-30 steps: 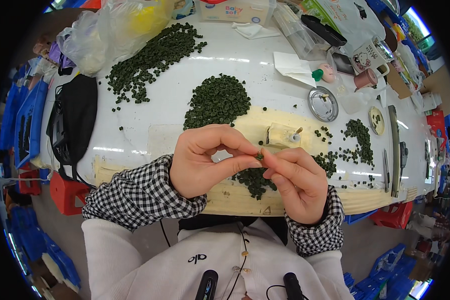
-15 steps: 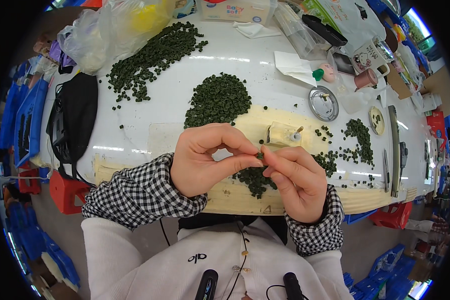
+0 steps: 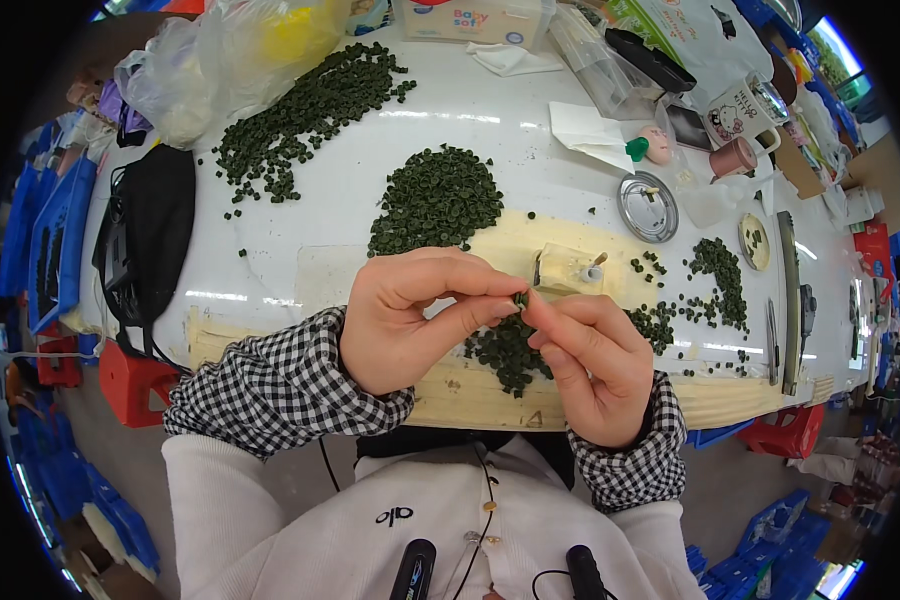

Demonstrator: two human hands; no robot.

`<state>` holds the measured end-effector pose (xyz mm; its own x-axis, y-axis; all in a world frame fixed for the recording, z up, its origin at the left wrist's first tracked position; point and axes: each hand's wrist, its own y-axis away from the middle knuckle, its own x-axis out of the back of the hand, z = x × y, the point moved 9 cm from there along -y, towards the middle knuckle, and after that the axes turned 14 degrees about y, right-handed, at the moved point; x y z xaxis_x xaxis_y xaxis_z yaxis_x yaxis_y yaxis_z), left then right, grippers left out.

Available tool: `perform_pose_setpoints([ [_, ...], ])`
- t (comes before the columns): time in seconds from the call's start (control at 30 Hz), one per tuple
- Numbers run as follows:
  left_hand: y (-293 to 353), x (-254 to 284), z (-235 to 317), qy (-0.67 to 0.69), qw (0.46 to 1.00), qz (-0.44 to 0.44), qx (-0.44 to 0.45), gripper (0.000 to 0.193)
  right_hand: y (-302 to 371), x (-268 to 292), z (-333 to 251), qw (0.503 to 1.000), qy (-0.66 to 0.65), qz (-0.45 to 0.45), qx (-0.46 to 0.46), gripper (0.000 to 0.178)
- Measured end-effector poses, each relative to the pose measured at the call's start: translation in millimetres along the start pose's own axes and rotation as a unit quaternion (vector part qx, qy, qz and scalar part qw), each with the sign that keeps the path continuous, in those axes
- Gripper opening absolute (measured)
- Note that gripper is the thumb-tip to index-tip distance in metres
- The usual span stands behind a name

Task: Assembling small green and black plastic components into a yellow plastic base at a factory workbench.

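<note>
In front of my body, both hands meet over the near part of the table. My left hand (image 3: 400, 315) is closed, pinching a small dark green piece (image 3: 521, 299) between thumb and index fingertip. From the other side, my right hand (image 3: 602, 360) presses its closed fingertips to the same piece; the fingers partly cover it. Below the fingertips lies a small heap of dark green pieces (image 3: 512, 362). A larger heap of similar pieces (image 3: 438, 198) is just beyond my left hand. Past my right fingertips stands a cream block with short pegs (image 3: 570, 272).
More green pieces lie in a pile (image 3: 315, 110) at the far left and a cluster (image 3: 720, 280) at the right. A round metal lid (image 3: 646, 207), a white mug (image 3: 738, 112) and a clear plastic box (image 3: 600, 65) stand far right. A black bag (image 3: 160, 230) is left.
The small green piece has turned and risen slightly between my fingertips. My left thumb has drawn back a little to the left; both arms stay nearly in place.
</note>
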<state>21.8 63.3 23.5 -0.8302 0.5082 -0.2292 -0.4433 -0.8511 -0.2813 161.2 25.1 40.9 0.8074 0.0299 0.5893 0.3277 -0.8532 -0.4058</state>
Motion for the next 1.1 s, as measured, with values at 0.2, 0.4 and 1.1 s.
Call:
perform_pose_setpoints([
  [0.2, -1, -2, 7, -0.065, 0.997, -0.027, -0.044, 0.022, 1, -2, -1, 1.000, 0.003, 0.005, 0.003, 0.039],
  [0.4, -2, -9, 20, -0.161, 0.980, -0.060, -0.103, 0.024, 1, -5, 1, 1.000, -0.018, -0.025, -0.006, 0.035],
  [1.1, 4, -7, 19, -0.175, 0.979, -0.003, -0.106, 0.028, -1, -2, -10, 0.996, 0.068, 0.047, 0.044, 0.041],
])
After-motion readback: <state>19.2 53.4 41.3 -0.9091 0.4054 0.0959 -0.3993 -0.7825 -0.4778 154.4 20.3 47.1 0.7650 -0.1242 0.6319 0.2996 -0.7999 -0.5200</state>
